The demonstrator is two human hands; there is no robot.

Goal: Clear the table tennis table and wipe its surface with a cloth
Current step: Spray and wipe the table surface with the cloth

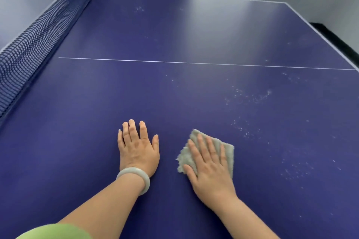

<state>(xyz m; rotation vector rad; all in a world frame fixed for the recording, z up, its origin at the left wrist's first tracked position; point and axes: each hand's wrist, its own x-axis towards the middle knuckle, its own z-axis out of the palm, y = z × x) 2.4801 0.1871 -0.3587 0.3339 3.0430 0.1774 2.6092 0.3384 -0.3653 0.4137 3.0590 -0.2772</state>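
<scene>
The blue table tennis table point(174, 93) fills the view, with a thin white centre line across it. A grey-green cloth point(227, 149) lies flat on the near part of the table. My right hand point(209, 163) presses on the cloth with straight, spread fingers and covers most of it. My left hand point(137, 147), with a pale bangle at the wrist, rests flat on the bare surface to the left of the cloth. White dust specks point(246, 97) are scattered over the table's right side.
The dark net point(38, 31) runs along the left, with the other table half beyond it. The table's far edge and right edge border a grey floor. A dark strip point(334, 35) lies on the floor at the right.
</scene>
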